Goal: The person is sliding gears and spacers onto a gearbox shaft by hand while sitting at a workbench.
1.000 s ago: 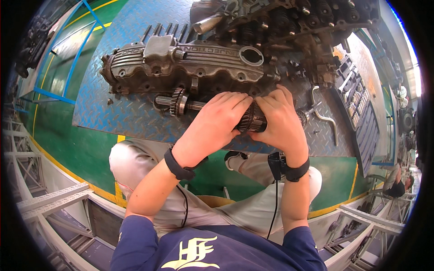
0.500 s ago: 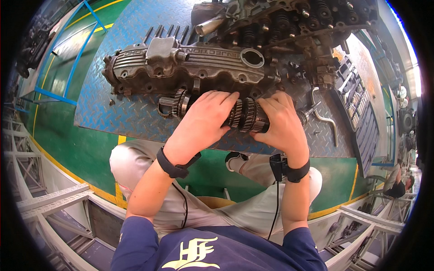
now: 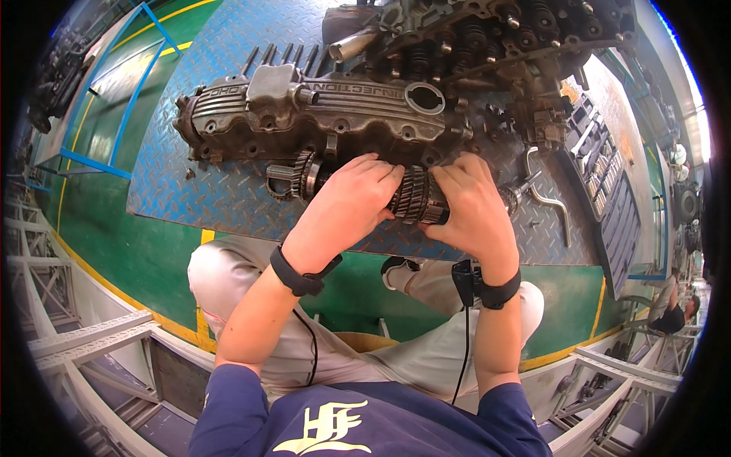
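Note:
A gear shaft lies lengthwise near the front edge of the bench, with dark helical gears [image 3: 412,195] showing between my hands. My left hand [image 3: 346,199] is wrapped over the shaft just left of these gears, its fingers on the far side and the thumb on the near side. Curled round the right side of the same gears, my right hand [image 3: 477,212] grips them between fingers and thumb. To the left of my left hand, a toothed gear [image 3: 305,174] and a splined end [image 3: 281,172] stick out. My palms hide parts of the shaft.
A ribbed metal valve cover [image 3: 343,107] lies just beyond my hands. A cylinder head [image 3: 487,46] with springs stands at the back right. Right of my right hand are a bent metal rod [image 3: 550,199] and a dark tool tray [image 3: 609,206]. The bench has blue tread plate [image 3: 171,183].
My left hand has shifted slightly right. The gap between the gears has closed, and they now sit side by side. My right hand stays nearly in place on them.

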Tool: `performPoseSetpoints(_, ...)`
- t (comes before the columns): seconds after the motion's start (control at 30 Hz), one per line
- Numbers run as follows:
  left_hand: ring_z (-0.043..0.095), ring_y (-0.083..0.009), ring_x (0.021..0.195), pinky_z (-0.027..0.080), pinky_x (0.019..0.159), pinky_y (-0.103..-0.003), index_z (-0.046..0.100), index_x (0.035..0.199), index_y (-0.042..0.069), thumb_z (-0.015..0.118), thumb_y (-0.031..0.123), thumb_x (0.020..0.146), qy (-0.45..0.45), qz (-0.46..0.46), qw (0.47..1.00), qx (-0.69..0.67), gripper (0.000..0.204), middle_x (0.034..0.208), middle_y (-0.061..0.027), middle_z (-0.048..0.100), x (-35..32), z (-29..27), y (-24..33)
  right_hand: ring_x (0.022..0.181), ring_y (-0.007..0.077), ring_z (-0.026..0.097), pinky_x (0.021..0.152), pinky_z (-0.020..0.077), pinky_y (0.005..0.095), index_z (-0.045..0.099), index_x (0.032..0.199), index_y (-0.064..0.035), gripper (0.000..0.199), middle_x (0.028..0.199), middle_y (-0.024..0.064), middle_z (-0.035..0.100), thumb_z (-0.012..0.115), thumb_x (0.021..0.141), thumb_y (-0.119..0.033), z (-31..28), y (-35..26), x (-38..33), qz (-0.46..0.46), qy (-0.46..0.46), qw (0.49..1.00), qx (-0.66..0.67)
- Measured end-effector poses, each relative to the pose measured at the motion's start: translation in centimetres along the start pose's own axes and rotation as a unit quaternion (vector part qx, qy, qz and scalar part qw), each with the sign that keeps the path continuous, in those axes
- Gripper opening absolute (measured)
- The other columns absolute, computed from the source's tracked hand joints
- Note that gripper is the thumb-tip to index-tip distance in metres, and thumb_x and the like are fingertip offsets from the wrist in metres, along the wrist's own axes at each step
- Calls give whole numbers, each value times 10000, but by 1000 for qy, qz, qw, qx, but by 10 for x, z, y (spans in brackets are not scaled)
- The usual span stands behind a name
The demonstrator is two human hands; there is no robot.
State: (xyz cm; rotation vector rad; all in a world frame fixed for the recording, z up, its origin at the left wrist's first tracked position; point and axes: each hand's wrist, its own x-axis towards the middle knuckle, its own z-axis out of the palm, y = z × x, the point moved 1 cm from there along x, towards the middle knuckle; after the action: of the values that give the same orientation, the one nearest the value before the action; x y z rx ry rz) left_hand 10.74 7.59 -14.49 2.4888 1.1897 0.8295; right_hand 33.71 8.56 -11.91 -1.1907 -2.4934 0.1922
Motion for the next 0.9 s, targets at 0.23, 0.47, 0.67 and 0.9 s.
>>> performPoseSetpoints(0.23, 679, -409, 1224, 521, 1177, -491, 692, 1307, -32, 931, 90, 667, -9, 11, 999, 37, 694, 1243, -179, 739, 1, -3, 6, 1137, 371, 609, 1114, 489, 445, 712, 1181, 63, 679, 1096, 172, 736, 873, 563, -167, -2, -4, 1, -10, 12, 1000, -7)
performPoseSetpoints(0.47, 670, -406, 1234, 527, 1134, -486, 683, 1337, -36, 930, 69, 674, -5, -12, 1000, 27, 715, 1260, -195, 728, 1, -1, 14, 1131, 365, 614, 1101, 494, 432, 714, 1193, 73, 691, 1107, 175, 735, 873, 564, -167, 0, 2, -4, -8, 24, 1000, 11)
performPoseSetpoints(0.67, 663, -406, 1251, 534, 1104, -482, 672, 1380, -15, 929, 61, 713, 9, -39, 999, 9, 718, 1312, -200, 717, -3, 1, 11, 1164, 370, 616, 1116, 484, 439, 691, 1275, 82, 758, 1148, 178, 733, 881, 586, -170, -1, 3, -8, 10, 13, 1000, 6)
performPoseSetpoints(0.9, 659, -407, 1260, 527, 1111, -482, 646, 1425, 7, 925, 65, 736, 7, -49, 999, 2, 745, 1337, -196, 711, -6, 4, 9, 1205, 369, 612, 1152, 460, 457, 668, 1336, 79, 802, 1193, 179, 728, 923, 623, -185, 1, 4, -12, 15, 18, 1000, 2)
